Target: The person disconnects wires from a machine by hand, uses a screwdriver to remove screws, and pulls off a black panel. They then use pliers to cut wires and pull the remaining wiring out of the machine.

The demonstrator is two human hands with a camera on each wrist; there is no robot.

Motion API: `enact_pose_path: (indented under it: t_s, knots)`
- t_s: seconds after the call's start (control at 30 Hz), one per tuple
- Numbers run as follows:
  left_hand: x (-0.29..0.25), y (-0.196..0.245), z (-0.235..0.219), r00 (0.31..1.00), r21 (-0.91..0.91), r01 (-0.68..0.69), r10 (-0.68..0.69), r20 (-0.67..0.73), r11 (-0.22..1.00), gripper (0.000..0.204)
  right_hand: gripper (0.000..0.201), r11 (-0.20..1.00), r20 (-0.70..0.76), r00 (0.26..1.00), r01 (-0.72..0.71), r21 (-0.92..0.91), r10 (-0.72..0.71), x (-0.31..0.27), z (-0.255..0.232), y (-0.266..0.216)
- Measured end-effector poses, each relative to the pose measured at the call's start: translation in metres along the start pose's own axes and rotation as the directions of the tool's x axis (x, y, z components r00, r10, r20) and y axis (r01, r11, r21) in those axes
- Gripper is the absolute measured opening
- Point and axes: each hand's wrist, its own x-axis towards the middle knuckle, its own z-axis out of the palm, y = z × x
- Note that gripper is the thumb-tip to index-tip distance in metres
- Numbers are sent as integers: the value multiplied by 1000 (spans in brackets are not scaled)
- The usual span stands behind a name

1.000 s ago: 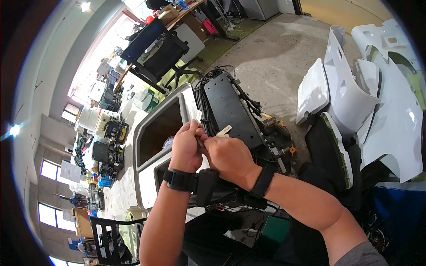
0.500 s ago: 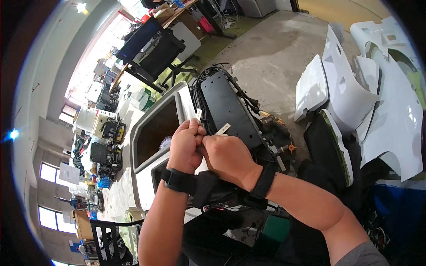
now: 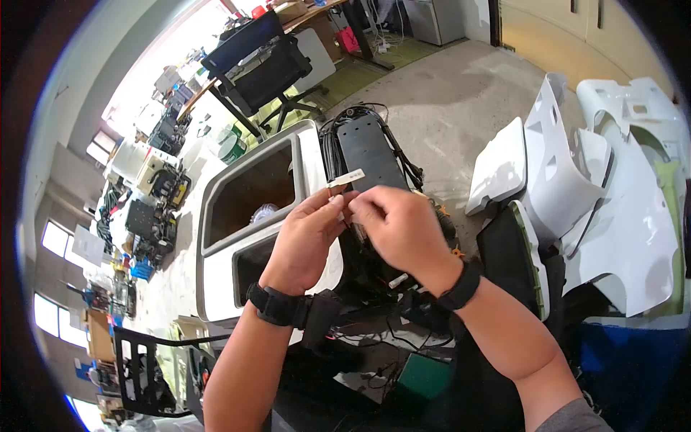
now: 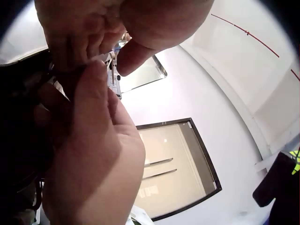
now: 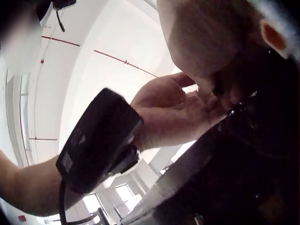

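In the head view my left hand [image 3: 306,241] pinches a thin wire between thumb and fingertips. A pale, flat tag [image 3: 347,178] with small dark marks sticks out just beyond those fingertips. My right hand [image 3: 410,234] is curled, its thumb and forefinger meeting right at the left fingertips. What lies between the right fingers is hidden; I cannot tell its kind. Beneath both hands is a black-and-white machine body, with a black plate [image 3: 368,147] and a bundle of black cables [image 3: 333,155] beside it. The left wrist view shows the left thumb [image 4: 93,89] close under the other hand.
A grey-rimmed open bin [image 3: 252,191] in the white housing lies left of the hands, with a clear plastic item [image 3: 265,212] inside. White shell panels [image 3: 561,165] stand at right on the concrete floor. An office chair [image 3: 266,68] is behind. A small white piece [image 3: 397,281] shows below the right hand.
The right hand has shifted right and turned, so its thumb now shows. The tag by the left fingertips has swung from upright to nearly level. The second tag no longer shows above the right hand.
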Motion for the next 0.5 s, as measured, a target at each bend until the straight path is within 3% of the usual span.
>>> enact_pose_path:
  t_s: [0.13,0.17,0.27,0.3,0.37,0.43,0.5]
  knots:
    - [-8,-10,8,994,317,-95,110,-30,944,32,35,983,89,979,-184,-13,185,16,-15,5]
    - [-8,-13,7,992,303,-108,123,-31,947,32,35,985,98,980,-171,-26,173,21,-15,3]
    - [-9,-15,13,983,579,-116,176,-49,807,25,49,943,261,935,-159,-292,238,36,-12,2]
    - [-10,-15,16,981,564,-131,189,-45,815,25,49,940,265,936,-144,-309,231,40,-11,6]
    - [-14,-12,20,974,787,-149,224,14,599,21,48,912,433,828,-208,-355,357,48,-7,16]
    - [-15,-10,24,977,823,-101,213,-24,559,17,46,903,466,808,-177,-392,361,51,-5,21]
    - [-10,-22,18,949,826,-194,315,21,529,16,43,944,462,836,-183,-274,296,49,-3,21]
